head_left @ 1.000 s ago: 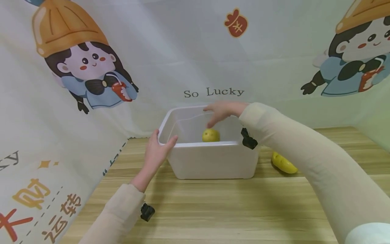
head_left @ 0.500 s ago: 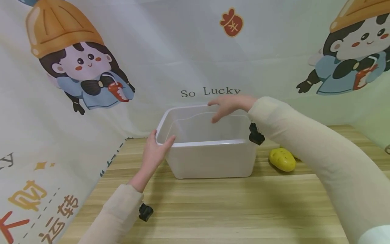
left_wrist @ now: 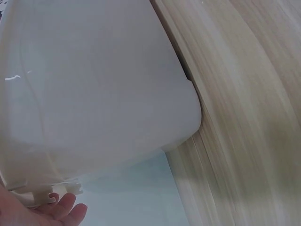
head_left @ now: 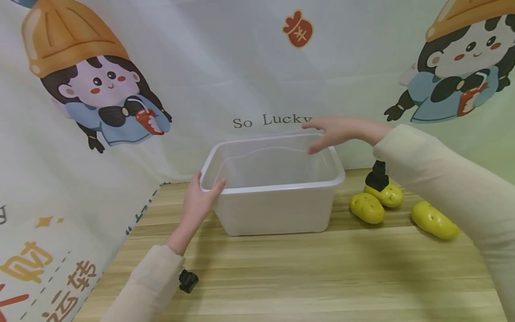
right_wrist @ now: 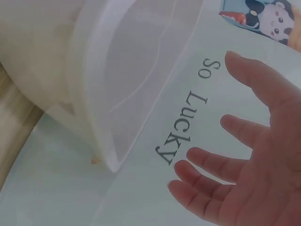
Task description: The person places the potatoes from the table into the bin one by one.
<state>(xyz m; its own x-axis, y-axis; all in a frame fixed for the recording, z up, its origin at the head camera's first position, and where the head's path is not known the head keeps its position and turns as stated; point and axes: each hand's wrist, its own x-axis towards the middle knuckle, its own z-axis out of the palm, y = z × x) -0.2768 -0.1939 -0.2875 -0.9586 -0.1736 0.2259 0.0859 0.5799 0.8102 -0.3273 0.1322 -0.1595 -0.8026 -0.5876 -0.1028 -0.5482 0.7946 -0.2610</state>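
Three yellow potatoes (head_left: pixel 367 208) lie on the wooden table (head_left: pixel 281 273) to the right of a translucent white bin (head_left: pixel 273 188), seen from the head camera. The left hand (head_left: pixel 198 201) grips the bin's near left corner, thumb inside the rim and fingers outside. The right hand (head_left: pixel 338 130) hovers above the bin's far right corner, fingers spread and holding nothing. A printed backdrop (head_left: pixel 225 67) with cartoon figures hangs behind.

At the left wrist, the bin's (left_wrist: pixel 94 94) smooth wall fills most of the view, with the left hand's fingers (left_wrist: pixel 66 207) tucked under its rim and the table (left_wrist: pixel 244 117) running alongside.

At the right wrist, the right hand (right_wrist: pixel 254 174) is wide and relaxed, palm bare, clear of the bin (right_wrist: pixel 117 84), with the backdrop's (right_wrist: pixel 155 188) lettering behind it.
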